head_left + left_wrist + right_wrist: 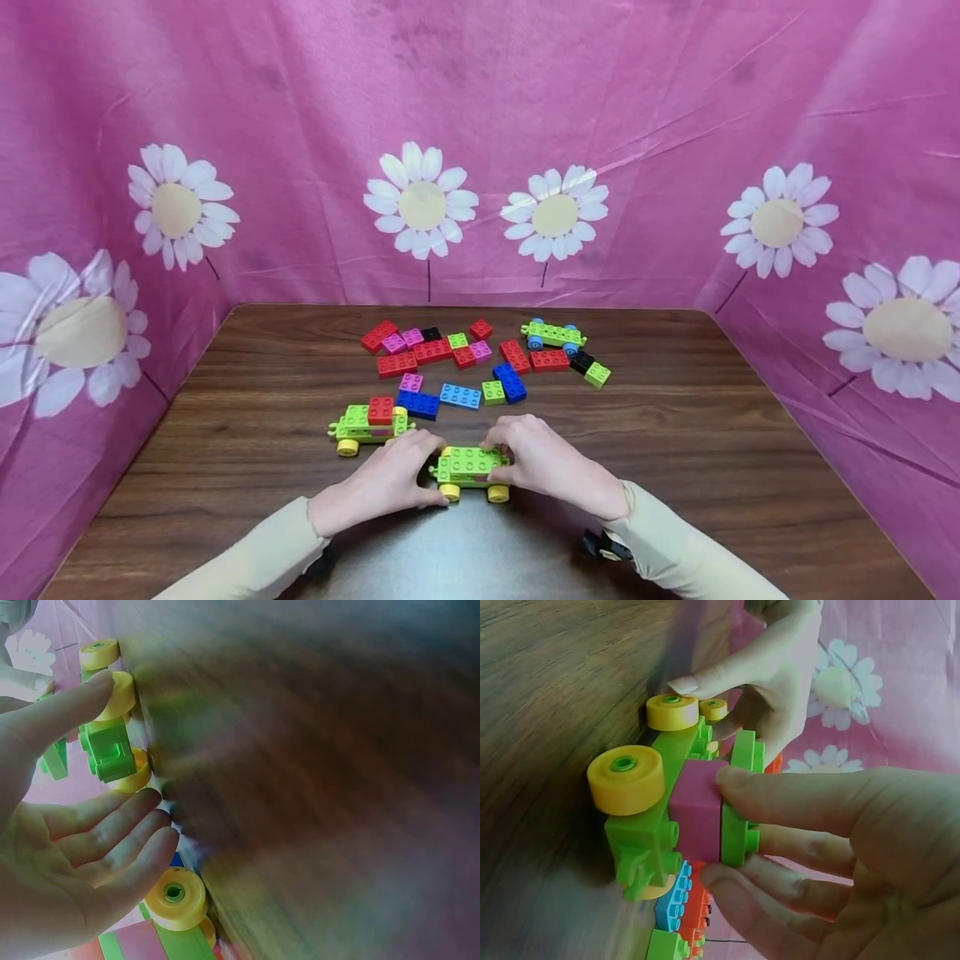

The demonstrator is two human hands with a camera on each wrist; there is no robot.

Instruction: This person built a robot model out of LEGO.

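In front of me stands a small toy car with a light green base (641,832) and yellow wheels. A pink brick (696,814) sits on the base, and a green studded plate (468,458) lies above it. My right hand (543,462) pinches this plate at its right end, the thumb across the seam with the pink brick. My left hand (390,479) spans the car's left end, the thumb on the near yellow wheel (673,712) and the fingers at the far side. Beside its knuckles is a second green car (354,425) carrying a red brick (381,410).
Loose bricks lie scattered beyond the hands, among them a light blue brick (461,396), a dark blue brick (510,383) and several red ones. A green base with blue wheels (553,335) stands at the back right. Pink cloth with daisies (480,100) surrounds the wooden table (675,400).
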